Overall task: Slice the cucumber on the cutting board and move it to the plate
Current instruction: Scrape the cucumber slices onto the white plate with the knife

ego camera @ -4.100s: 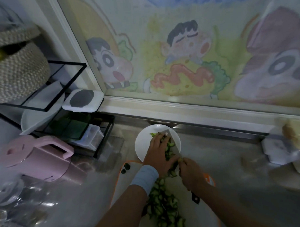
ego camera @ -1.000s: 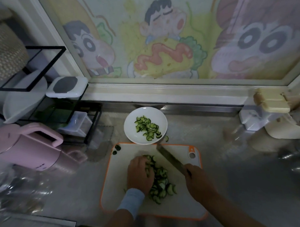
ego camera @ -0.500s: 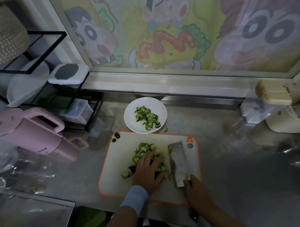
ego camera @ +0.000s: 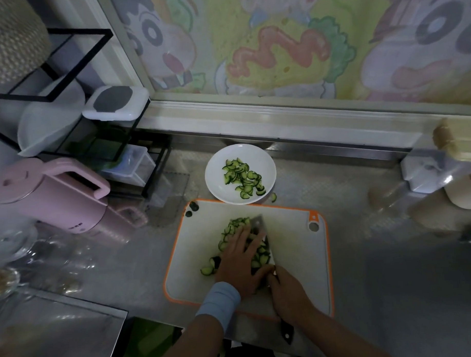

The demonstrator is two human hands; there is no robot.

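Note:
A white cutting board (ego camera: 293,256) with an orange rim lies on the counter. Cucumber slices (ego camera: 234,227) are heaped on it. My left hand (ego camera: 241,261) lies flat over the heap with straight fingers, pressing slices against the cleaver blade (ego camera: 258,225). My right hand (ego camera: 287,291) grips the cleaver's handle; its black end (ego camera: 286,334) sticks out below my wrist. Behind the board stands a white plate (ego camera: 218,165) with several cucumber slices (ego camera: 243,180) on it. One slice (ego camera: 273,197) lies beside the plate's rim.
A pink kettle (ego camera: 56,195) stands at the left, a black wire rack (ego camera: 74,117) with containers behind it. Two dark cucumber ends (ego camera: 192,208) sit on the board's far left corner. White and beige appliances (ego camera: 442,171) are at the right. A window ledge (ego camera: 280,118) runs behind.
The cleaver has moved left against the heap and my left hand now covers the slices beside the blade. Four seconds ago both hands were at the plate, sliding slices off the blade.

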